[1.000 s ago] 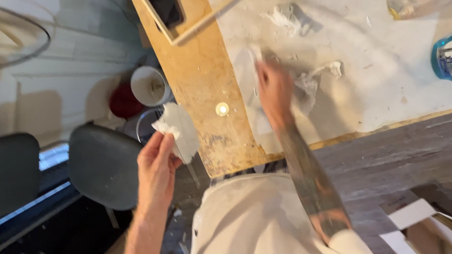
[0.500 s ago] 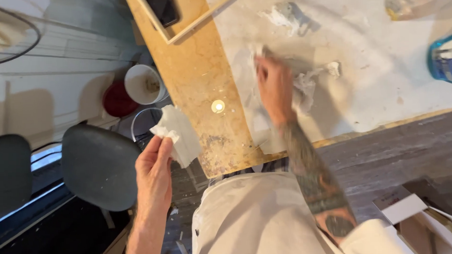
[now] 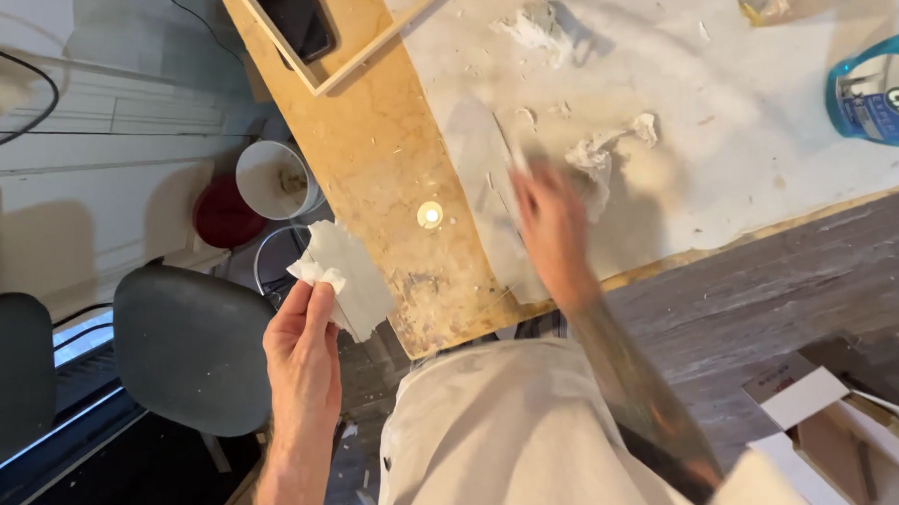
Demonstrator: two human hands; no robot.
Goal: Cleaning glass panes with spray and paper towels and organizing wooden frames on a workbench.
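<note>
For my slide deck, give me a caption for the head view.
Left hand holds torn white paper beside the wooden board while the blurred right hand touches the white tabletop.

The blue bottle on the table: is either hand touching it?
No. The blue bottle stands at the far corner, apart from the right hand and left hand.

Warm indoor light, soft shadows; the right hand point(image 3: 550, 226) is motion-blurred, edges slightly stretched.

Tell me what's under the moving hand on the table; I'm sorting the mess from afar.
Under the right hand lies a pale grey sheet on the table, with crumpled white scraps beside it. What the palm covers is hidden, and blurred.
</note>
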